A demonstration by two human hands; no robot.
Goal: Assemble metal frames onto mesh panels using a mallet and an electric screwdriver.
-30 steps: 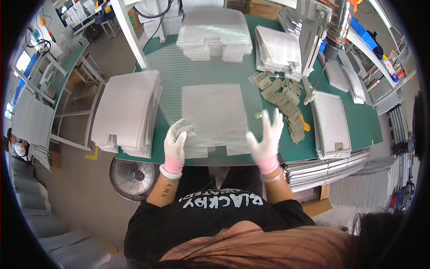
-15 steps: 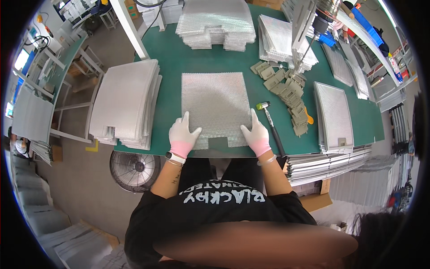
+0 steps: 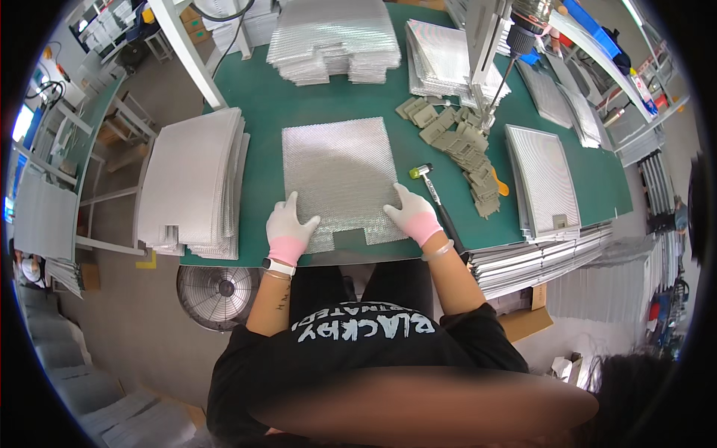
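White-gloved left hand (image 3: 290, 228) and right hand (image 3: 414, 215) flank a silvery mesh sheet (image 3: 340, 168).
Both touch its side edges, thumb and forefinger spread; whether they pinch it, I cannot tell. Just right of the right hand lies a hammer (image 3: 445, 213); beyond it, grey-green plastic parts (image 3: 464, 154); farthest ahead of both hands, a mesh stack (image 3: 334, 31).

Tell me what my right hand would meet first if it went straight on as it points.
Likely the mesh sheet: your right hand points forward and leftward, its fingertips at the sheet's right edge. Whether they touch it or sit just above is unclear.
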